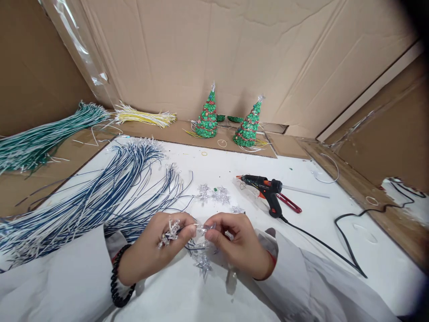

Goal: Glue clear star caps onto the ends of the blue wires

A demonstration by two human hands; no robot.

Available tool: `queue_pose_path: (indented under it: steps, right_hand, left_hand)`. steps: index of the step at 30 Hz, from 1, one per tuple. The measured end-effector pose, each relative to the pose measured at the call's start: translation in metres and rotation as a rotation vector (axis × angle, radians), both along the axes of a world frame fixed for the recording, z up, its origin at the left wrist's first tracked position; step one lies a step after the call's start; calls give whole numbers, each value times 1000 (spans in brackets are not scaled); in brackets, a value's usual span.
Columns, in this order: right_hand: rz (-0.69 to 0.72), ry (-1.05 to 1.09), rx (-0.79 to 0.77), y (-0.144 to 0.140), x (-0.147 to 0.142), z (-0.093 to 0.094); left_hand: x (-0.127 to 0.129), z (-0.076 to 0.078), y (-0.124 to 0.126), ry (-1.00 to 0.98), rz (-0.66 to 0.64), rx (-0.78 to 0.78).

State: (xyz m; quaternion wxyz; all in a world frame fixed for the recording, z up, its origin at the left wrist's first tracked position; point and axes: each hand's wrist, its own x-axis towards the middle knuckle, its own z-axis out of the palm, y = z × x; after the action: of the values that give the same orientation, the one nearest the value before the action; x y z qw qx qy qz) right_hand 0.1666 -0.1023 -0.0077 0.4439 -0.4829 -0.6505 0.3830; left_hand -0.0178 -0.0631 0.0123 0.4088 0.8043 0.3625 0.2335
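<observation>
My left hand [161, 248] grips a small bunch of clear LED bulbs [170, 233] on blue and white wires. My right hand [239, 243] pinches one clear bulb [203, 229] at the fingertips, right against the left thumb. A clear plastic star [203, 263] hangs on wires just below and between both hands. Several more clear stars [214, 195] lie on the white table [301, 232] a little beyond my hands. Both sleeves are white, and a black bead bracelet [117, 279] circles the left wrist.
A big fan of blue-white wires [100, 197] spreads to the left. Green wires [40, 138] and yellow wires [144, 117] lie further back left. A black glue gun [264, 188] with its cord [335, 250] sits right of centre. Two small green tree ornaments [208, 117] [248, 126] stand by the cardboard wall.
</observation>
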Motion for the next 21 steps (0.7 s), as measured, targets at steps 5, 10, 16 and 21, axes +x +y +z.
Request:
queue_pose_path:
  steps: [5, 10, 16, 21]
  right_hand:
    - [-55, -60, 142, -5, 0, 0]
    - [-1, -163, 320, -9, 0, -6]
    - [298, -405, 438, -2, 8, -6]
    - [73, -408, 402, -1, 27, 9]
  left_hand:
    - [3, -1, 1, -10, 33, 19]
    - [2, -3, 2, -150, 159, 76]
    - [-2, -2, 5, -217, 190, 152]
    - [-2, -4, 5, -232, 113, 186]
